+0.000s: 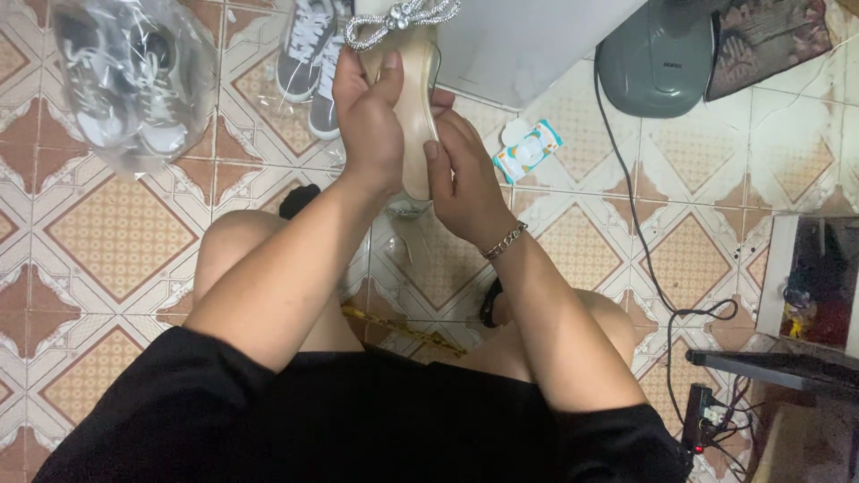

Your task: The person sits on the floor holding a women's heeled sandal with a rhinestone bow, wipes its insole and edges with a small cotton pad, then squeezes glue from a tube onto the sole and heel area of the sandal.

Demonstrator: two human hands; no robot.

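Observation:
A beige shoe (417,98) with a sparkling silver bow (398,20) is held up in front of me, sole side toward the camera. My left hand (371,121) wraps the shoe's left edge, thumb on the sole. My right hand (461,174) grips its lower right edge, a chain bracelet (506,240) on that wrist. Both forearms reach forward over my bare knees. The shoe's front is cut off by the top edge of the view.
Patterned floor tiles (116,237) lie below. A clear plastic bag with sneakers (134,76) sits top left, grey sneakers (309,63) beside it. A small packet (528,150), a grey fan base (658,58) with black cable (640,241), and a power strip (698,427) are right.

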